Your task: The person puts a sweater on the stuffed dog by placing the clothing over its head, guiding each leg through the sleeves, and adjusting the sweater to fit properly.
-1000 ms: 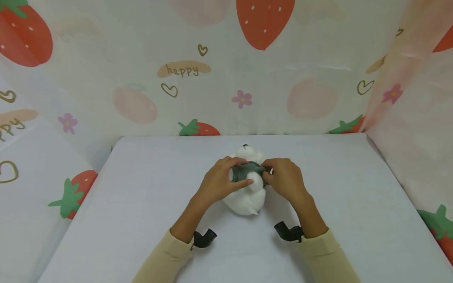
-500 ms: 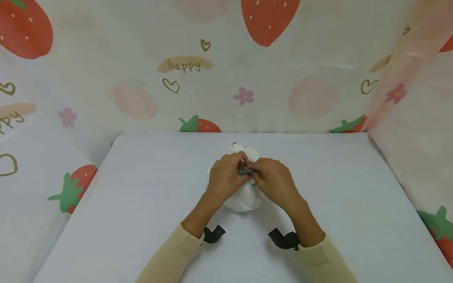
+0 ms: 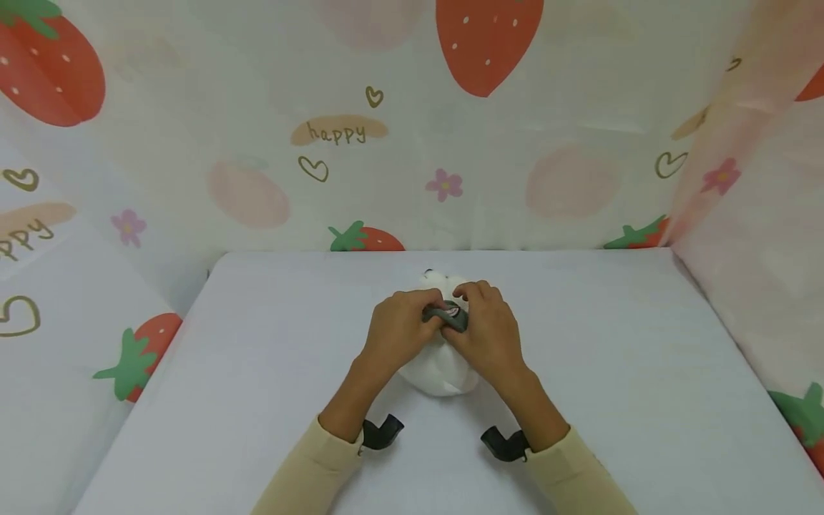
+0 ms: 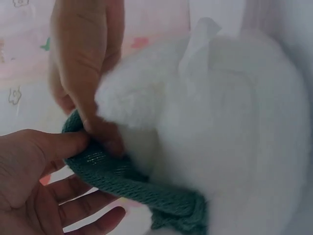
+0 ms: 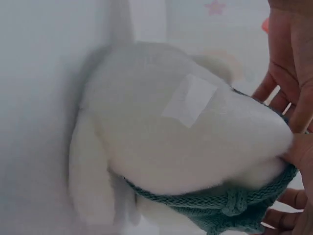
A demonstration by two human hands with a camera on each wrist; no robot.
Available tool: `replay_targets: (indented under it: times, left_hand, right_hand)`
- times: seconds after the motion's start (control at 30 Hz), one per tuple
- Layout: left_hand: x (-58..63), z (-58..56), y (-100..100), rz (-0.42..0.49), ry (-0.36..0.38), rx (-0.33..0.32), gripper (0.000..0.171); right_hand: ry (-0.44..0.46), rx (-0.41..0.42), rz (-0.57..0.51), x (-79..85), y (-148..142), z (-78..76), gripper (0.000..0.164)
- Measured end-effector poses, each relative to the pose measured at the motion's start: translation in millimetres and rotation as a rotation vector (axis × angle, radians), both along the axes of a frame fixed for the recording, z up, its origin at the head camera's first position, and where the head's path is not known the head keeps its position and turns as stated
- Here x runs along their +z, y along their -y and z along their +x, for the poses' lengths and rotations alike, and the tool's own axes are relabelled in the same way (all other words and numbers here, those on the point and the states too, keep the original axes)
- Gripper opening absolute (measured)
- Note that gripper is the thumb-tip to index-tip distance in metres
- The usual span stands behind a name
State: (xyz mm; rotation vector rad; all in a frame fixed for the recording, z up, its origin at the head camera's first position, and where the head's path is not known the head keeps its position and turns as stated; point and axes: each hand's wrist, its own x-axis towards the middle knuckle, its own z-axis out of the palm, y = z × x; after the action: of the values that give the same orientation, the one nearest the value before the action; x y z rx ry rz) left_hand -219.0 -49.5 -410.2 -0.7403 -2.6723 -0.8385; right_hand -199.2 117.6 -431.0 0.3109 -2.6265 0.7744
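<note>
A white plush toy (image 3: 440, 370) lies on the table between my hands, its head toward the far edge. Around its upper body is a green knitted garment (image 3: 458, 320), bunched up, with a small label showing inside. My left hand (image 3: 398, 325) pinches the knit edge, thumb on the inner side and fingers beneath, as the left wrist view shows. From the other side my right hand (image 3: 491, 335) holds the same knit, thumb near the plush body and fingers behind the fabric (image 5: 244, 205). A white tag (image 5: 191, 100) hangs from the toy. My hands hide part of its middle.
The white table (image 3: 270, 343) spreads out on both sides of the toy. Behind it hangs a strawberry-print cloth (image 3: 489, 172), which also covers the sides. A black wrist camera mount (image 3: 383, 432) juts inward from the left wrist, another black mount (image 3: 504, 445) from the right.
Both hands have shifted round the garment, and its edge is now folded up with the label in sight. My left hand, earlier spread over the toy, now pinches the knit. The toy's head has turned left.
</note>
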Motion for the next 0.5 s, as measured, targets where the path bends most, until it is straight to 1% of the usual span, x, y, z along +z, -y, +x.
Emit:
replay_targets:
  times: [0.07, 0.17, 0.27, 0.4, 0.5]
  left_hand:
    - [2.4, 1.5, 2.4, -0.015, -0.016, -0.007, 0.012]
    - [5.9, 1.7, 7.4, -0.042, -0.021, -0.018, 0.011]
    - [8.5, 1.0, 11.0, -0.059, 0.001, -0.029, 0.009]
    - [10.7, 0.2, 15.0, -0.078, 0.023, -0.051, 0.008]
    - [12.1, -0.8, 18.0, -0.090, 0.027, -0.072, 0.008]
  right_hand:
    - [0.001, -0.017, -0.044, -2.2, 0.8, 0.4, 0.057]
    - [0.037, -0.033, -0.078, -2.2, 0.3, 0.8, 0.059]
    - [0.103, -0.052, -0.118, -2.3, -0.2, -0.1, 0.058]
    - [0.208, -0.082, -0.190, -0.9, -1.2, -0.7, 0.060]
    - [0.273, -0.074, -0.240, -0.4, -3.0, -1.5, 0.062]
